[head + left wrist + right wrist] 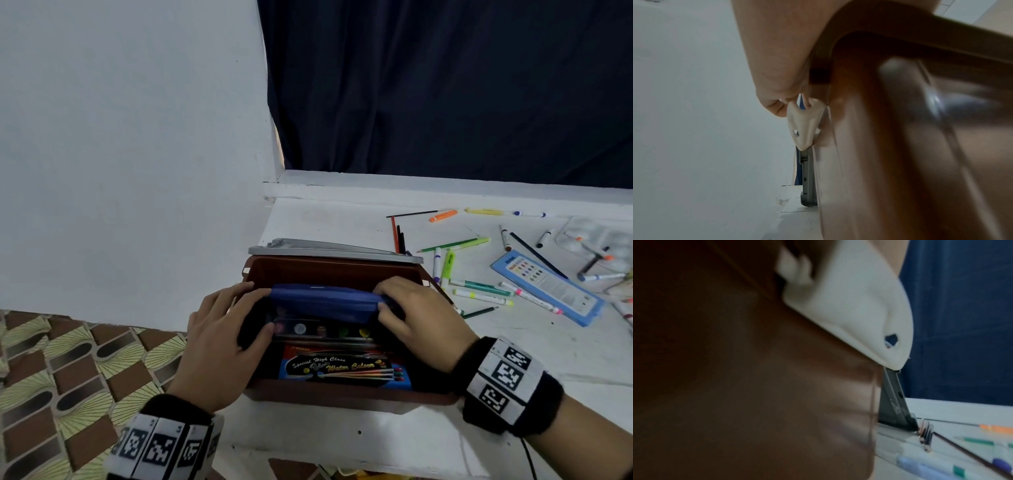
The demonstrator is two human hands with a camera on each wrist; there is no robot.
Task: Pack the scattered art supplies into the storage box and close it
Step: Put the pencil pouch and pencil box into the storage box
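The brown storage box [342, 394] stands open on the white table [342, 442], its grey lid [335, 251] tilted back behind it. Inside lie a water colour box [342, 368] and a row of paint pans [322, 329]. Above them is a blue pencil case [325, 303], lying across the box. My left hand [239, 308] grips its left end and my right hand [394, 298] grips its right end, thumbs in front. The left wrist view shows the box's brown wall [879, 146] and a white latch [805, 126]. In the right wrist view the brown wall [756, 386] and a latch [849, 313] fill the picture.
Several markers and pencils [479, 284] lie scattered on the table right of the box, with a flat blue paint pack [544, 287] and a clear plastic palette [599, 240]. A white wall rises left, a dark curtain [445, 85] behind. The table's left edge drops to a patterned floor [68, 377].
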